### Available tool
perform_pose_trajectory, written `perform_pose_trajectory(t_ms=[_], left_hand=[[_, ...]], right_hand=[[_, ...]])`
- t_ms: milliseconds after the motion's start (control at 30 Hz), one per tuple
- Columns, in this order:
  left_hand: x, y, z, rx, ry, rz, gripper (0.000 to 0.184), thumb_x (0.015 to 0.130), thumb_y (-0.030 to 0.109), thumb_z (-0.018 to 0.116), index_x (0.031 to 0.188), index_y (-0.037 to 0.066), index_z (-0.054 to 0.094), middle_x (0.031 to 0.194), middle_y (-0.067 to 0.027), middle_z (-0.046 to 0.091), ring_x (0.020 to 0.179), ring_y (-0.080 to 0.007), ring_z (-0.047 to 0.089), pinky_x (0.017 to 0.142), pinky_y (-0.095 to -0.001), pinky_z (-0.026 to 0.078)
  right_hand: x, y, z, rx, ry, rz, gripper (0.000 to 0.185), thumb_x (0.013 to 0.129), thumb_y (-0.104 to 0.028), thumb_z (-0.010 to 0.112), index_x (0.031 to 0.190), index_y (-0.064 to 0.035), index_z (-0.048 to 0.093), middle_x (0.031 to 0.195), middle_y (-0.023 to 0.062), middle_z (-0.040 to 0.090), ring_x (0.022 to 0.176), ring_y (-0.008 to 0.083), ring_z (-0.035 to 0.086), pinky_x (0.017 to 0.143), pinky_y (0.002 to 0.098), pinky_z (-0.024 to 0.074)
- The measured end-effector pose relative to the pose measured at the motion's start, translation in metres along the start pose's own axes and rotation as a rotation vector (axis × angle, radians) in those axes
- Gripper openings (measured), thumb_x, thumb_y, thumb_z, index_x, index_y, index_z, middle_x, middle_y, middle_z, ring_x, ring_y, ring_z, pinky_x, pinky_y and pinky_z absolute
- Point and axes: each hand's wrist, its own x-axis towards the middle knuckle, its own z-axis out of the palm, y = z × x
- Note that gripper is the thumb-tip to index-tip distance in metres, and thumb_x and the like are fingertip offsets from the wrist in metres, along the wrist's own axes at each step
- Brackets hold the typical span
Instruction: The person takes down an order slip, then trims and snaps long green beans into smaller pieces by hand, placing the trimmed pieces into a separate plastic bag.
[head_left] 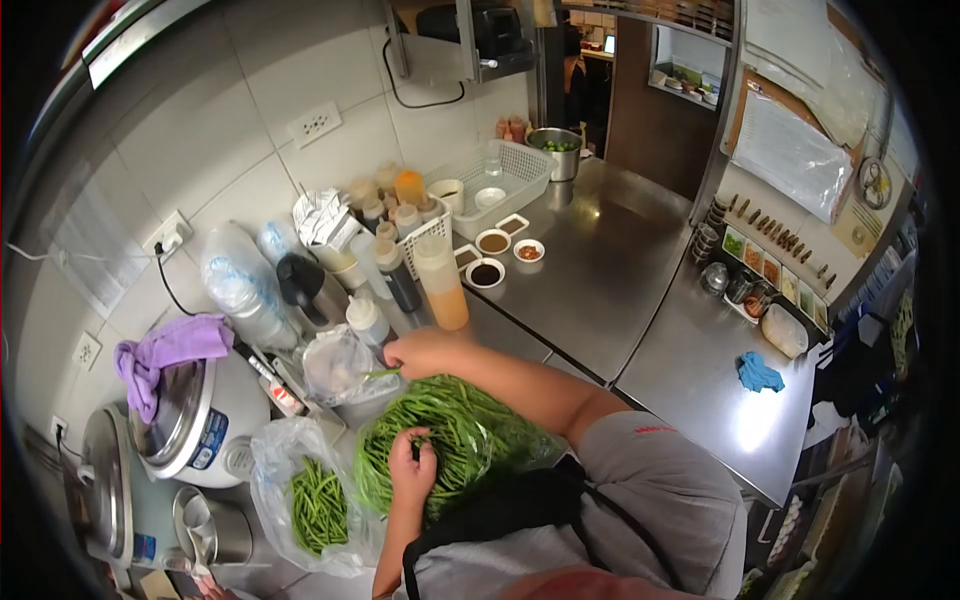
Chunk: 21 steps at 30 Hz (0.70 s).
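A large clear bag of long green beans (455, 430) lies open on the counter in front of my body. Over its left part, my left hand (412, 465) is closed, its fingers curled on something dark green that I cannot make out clearly. At the bag's upper edge, my right hand (415, 352) has its fingers bent together, with a thin green bean (383, 373) sticking out beside them. To the left, a second clear bag (268, 470) holds shorter green bean pieces (318, 505). A knotted plastic bag (335, 365) sits just left of my right hand.
Sauce bottles (440, 285) and small sauce bowls (486, 273) stand beyond my right arm. Rice cookers (185, 420), one under a purple cloth (165, 360), are at the left. Another person's hand (212, 588) shows by a metal pot (225, 530). A blue cloth (760, 372) lies right.
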Motion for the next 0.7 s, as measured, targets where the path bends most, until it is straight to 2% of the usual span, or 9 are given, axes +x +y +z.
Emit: perform_pose_trajectory(t_ms=[100,200,233,267,300,333,400,567,700], left_hand=[[-0.002,-0.014,0.000,-0.195,0.074,-0.049,0.018,0.074,-0.002,0.045,0.092,-0.001,0.049,0.081,-0.0045,0.050,0.072,-0.0103,0.048,0.068,-0.0226,0.040],[0.003,0.008,-0.005,-0.152,0.143,-0.043,0.018,0.075,-0.001,0.047,0.094,0.000,0.048,0.081,-0.0056,0.051,0.072,-0.0097,0.048,0.065,-0.0225,0.041],[0.010,0.016,-0.008,0.049,0.197,0.098,0.018,0.076,0.001,0.050,0.094,0.000,0.049,0.081,-0.0042,0.051,0.068,-0.0078,0.047,0.059,-0.0202,0.040],[0.010,0.011,-0.008,-0.200,0.186,-0.131,0.018,0.077,0.003,0.051,0.094,0.001,0.049,0.078,-0.0013,0.051,0.061,-0.0058,0.044,0.054,-0.0180,0.037],[0.015,0.013,-0.007,-0.240,0.251,-0.090,0.017,0.078,0.003,0.051,0.094,0.002,0.050,0.073,0.0009,0.049,0.057,-0.0044,0.041,0.049,-0.0173,0.034],[0.018,0.009,-0.009,-0.398,0.226,-0.176,0.016,0.079,0.004,0.050,0.095,0.002,0.049,0.067,0.0026,0.046,0.053,-0.0040,0.039,0.046,-0.0176,0.031],[0.025,0.005,-0.013,-0.416,0.185,-0.190,0.016,0.080,0.005,0.050,0.096,0.002,0.048,0.063,0.0037,0.042,0.050,-0.0036,0.037,0.044,-0.0179,0.029],[0.032,0.020,-0.019,-0.515,0.156,-0.227,0.015,0.081,0.006,0.051,0.094,0.001,0.047,0.062,0.0025,0.043,0.048,-0.0044,0.037,0.044,-0.0183,0.030],[0.030,0.025,-0.020,-0.584,0.151,-0.186,0.014,0.081,0.006,0.052,0.094,0.001,0.047,0.062,0.0021,0.044,0.048,-0.0047,0.037,0.044,-0.0184,0.030]], right_hand=[[-0.043,-0.011,-0.006,0.178,0.134,-0.087,0.021,0.069,-0.013,0.052,0.089,-0.0098,0.055,0.068,0.0096,0.058,0.064,0.0254,0.058,0.056,0.0358,0.0435],[-0.078,-0.023,0.012,0.284,0.132,-0.033,0.026,0.070,-0.014,0.052,0.095,-0.0078,0.052,0.064,0.0097,0.058,0.060,0.0255,0.057,0.054,0.0353,0.0435],[-0.089,-0.027,0.022,0.331,0.132,-0.017,0.027,0.070,-0.014,0.053,0.096,-0.0074,0.052,0.064,0.0098,0.058,0.059,0.0258,0.057,0.054,0.0352,0.0436],[-0.096,-0.028,0.032,0.319,0.094,0.010,0.027,0.070,-0.014,0.054,0.097,-0.0067,0.051,0.065,0.0103,0.058,0.060,0.0261,0.057,0.054,0.0351,0.0439],[-0.102,-0.025,0.045,0.335,0.099,0.018,0.027,0.070,-0.014,0.055,0.096,-0.0071,0.051,0.067,0.0104,0.059,0.061,0.0262,0.058,0.054,0.0356,0.0442],[-0.109,-0.024,0.053,0.289,0.127,-0.007,0.024,0.070,-0.015,0.056,0.093,-0.0070,0.053,0.068,0.0105,0.059,0.061,0.0263,0.057,0.054,0.0359,0.0445],[-0.116,-0.027,0.053,0.164,0.030,0.015,0.018,0.070,-0.018,0.057,0.084,-0.0068,0.056,0.074,0.0115,0.059,0.069,0.0277,0.058,0.060,0.0379,0.0456],[-0.115,-0.030,0.038,0.353,0.228,0.004,0.022,0.071,-0.022,0.060,0.086,-0.0050,0.056,0.075,0.0109,0.059,0.069,0.0258,0.058,0.060,0.0341,0.0455],[-0.117,-0.043,0.029,0.505,0.235,0.060,0.022,0.073,-0.020,0.060,0.087,-0.0045,0.057,0.075,0.0110,0.059,0.069,0.0256,0.058,0.060,0.0329,0.0450]])
